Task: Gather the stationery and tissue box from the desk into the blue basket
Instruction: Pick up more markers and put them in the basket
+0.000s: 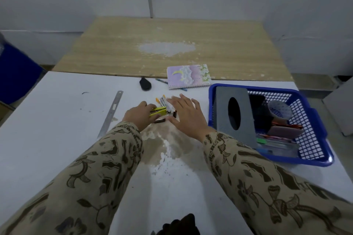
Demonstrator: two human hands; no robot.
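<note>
The blue basket [317, 156] sits at the right of the white desk. Inside it a grey tissue box [234, 114] leans upright, with a tape roll [279, 109], a pink item and several pens beside it. At the desk's middle my left hand [138, 115] is closed around a yellow stapler [158, 111]. My right hand [186, 114] hovers flat with fingers spread over a small pile of pens [162, 101] and dark small pieces. A pastel notebook [189, 76] lies farther back, with a blue pen [161, 81] partly under it.
A steel ruler [111, 113] lies left of my hands. A small black object [145, 84] rests near the desk's far edge. A worn wooden table [172, 47] adjoins behind. A brown stain [166, 143] marks the desk near my wrists.
</note>
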